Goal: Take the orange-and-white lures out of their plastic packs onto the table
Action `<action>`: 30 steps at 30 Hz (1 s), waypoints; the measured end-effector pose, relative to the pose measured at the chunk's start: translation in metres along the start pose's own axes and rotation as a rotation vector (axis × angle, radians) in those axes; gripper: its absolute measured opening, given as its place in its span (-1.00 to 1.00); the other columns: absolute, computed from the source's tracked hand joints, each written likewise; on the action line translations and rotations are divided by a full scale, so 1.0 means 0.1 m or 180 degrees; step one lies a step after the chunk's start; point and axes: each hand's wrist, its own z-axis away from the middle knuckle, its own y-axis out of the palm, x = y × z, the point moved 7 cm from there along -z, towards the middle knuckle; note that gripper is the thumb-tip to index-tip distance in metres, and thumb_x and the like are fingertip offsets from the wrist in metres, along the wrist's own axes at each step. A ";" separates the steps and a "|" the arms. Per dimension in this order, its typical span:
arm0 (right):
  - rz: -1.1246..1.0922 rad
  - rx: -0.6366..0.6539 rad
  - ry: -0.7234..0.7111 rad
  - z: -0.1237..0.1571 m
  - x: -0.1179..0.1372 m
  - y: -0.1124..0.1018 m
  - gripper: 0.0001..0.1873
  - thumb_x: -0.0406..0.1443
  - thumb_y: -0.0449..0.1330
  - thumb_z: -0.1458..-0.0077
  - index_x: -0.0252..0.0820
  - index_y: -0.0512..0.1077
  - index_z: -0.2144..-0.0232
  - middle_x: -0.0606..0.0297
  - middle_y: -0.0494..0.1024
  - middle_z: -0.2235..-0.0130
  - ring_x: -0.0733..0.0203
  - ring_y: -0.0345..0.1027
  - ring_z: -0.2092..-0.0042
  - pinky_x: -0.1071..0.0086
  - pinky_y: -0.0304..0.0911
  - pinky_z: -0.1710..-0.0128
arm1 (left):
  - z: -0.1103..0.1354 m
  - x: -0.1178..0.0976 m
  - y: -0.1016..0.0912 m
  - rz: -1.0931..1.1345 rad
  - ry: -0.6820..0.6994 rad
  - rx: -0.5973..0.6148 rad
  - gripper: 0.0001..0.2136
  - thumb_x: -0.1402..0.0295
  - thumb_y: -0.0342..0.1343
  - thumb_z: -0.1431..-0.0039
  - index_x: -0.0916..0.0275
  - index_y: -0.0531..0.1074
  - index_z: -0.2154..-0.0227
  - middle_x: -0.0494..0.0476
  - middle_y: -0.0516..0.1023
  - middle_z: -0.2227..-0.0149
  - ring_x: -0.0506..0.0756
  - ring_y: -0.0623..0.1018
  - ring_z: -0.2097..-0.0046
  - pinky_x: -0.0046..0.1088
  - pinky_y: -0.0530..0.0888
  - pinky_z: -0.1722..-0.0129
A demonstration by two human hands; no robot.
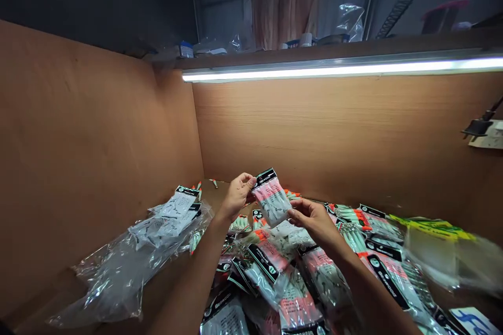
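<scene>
Between my two hands, above the pile, is a small clear plastic packet (271,200) with a black printed header and pinkish, slender pieces inside. My left hand (237,194) pinches its upper left corner by the header. At the lower right edge, the thumb and fingers of my right hand (310,217) grip it. Beneath lies a heap of similar packets (271,261), some with pink tops and some greyish, overlapping in many directions. Loose green-and-white pieces with orange tips (348,214) lie among the packets to the right. My forearms hide part of the heap.
On the left, a large clear plastic bag (113,282) has pale packets (178,212) on it. A clear bag with a yellow-green top (436,230) lies at the right. Wooden panels enclose the back and left. A tube light (338,69) runs below the shelf; a black plug (477,128) sits right.
</scene>
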 end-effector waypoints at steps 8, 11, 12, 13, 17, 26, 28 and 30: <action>0.0485 -0.0347 -0.0166 0.00 0.09 -0.24 -0.64 -0.05 0.36 0.02 -0.20 0.54 0.28 0.24 0.60 0.38 0.17 0.45 0.37 0.33 0.30 0.36 | 0.05 0.31 0.38 0.0059 -0.0147 0.0417 -0.57 0.16 0.48 0.08 0.32 0.58 0.21 0.21 0.64 0.25 0.09 0.60 0.26 -0.44 0.50 0.21; 0.1151 -0.0365 -0.0167 0.05 0.18 -0.32 -0.76 -0.12 0.30 -0.04 -0.17 0.56 0.33 0.23 0.64 0.31 0.13 0.50 0.30 0.34 0.30 0.33 | 0.03 0.34 0.45 -0.0118 -0.0068 0.0354 -0.64 0.22 0.46 0.04 0.32 0.61 0.21 0.18 0.65 0.25 0.07 0.58 0.27 -0.47 0.48 0.23; 0.1311 -0.0372 -0.0135 0.06 0.20 -0.35 -0.79 -0.15 0.29 -0.05 -0.16 0.56 0.35 0.25 0.65 0.32 0.14 0.50 0.30 0.35 0.28 0.33 | 0.03 0.33 0.48 -0.0178 -0.0024 0.0391 -0.66 0.23 0.45 0.03 0.32 0.61 0.23 0.16 0.65 0.27 0.05 0.57 0.29 -0.49 0.47 0.24; 0.1459 -0.0396 -0.0108 0.08 0.21 -0.38 -0.82 -0.16 0.29 -0.06 -0.15 0.56 0.38 0.26 0.64 0.34 0.14 0.50 0.31 0.35 0.27 0.33 | 0.04 0.32 0.51 -0.0231 0.0039 0.0424 -0.68 0.24 0.45 0.03 0.32 0.61 0.25 0.14 0.64 0.29 0.03 0.56 0.31 -0.51 0.46 0.26; 0.2069 -0.0599 -0.0167 0.11 0.27 -0.46 -0.83 -0.18 0.29 -0.10 -0.13 0.54 0.47 0.28 0.61 0.41 0.13 0.46 0.34 0.31 0.23 0.34 | 0.05 0.30 0.55 -0.0255 0.0155 0.0428 -0.72 0.25 0.48 0.09 0.34 0.59 0.39 0.06 0.59 0.44 -0.02 0.49 0.41 -0.55 0.42 0.36; 0.2586 -0.0327 -0.2602 0.39 0.72 -0.04 -0.87 -0.35 0.13 -0.30 -0.08 0.46 0.29 0.21 0.54 0.08 0.10 0.37 0.05 0.19 0.31 0.04 | -0.04 0.76 0.37 0.0653 -0.1033 -0.0267 -0.63 0.20 0.51 0.20 0.39 0.58 0.42 0.15 0.62 0.47 0.05 0.55 0.48 -0.44 0.50 0.43; 0.2522 -0.0347 -0.2538 0.38 0.72 -0.05 -0.78 -0.27 0.25 -0.24 -0.06 0.44 0.05 0.14 0.47 -0.10 0.03 0.33 -0.10 0.11 0.32 -0.07 | -0.04 0.77 0.35 0.0681 -0.1039 -0.0260 -0.62 0.23 0.52 0.24 0.39 0.59 0.41 0.17 0.63 0.45 0.05 0.56 0.47 -0.44 0.51 0.42; 0.2511 -0.0380 -0.2397 0.35 0.68 -0.07 -0.39 -0.20 0.36 -0.13 -0.05 0.29 -0.19 0.07 0.33 -0.25 -0.05 0.23 -0.22 0.02 0.29 -0.16 | -0.04 0.73 0.33 0.0502 -0.0858 -0.0260 -0.62 0.26 0.53 0.24 0.39 0.59 0.38 0.16 0.63 0.43 0.05 0.57 0.46 -0.44 0.51 0.41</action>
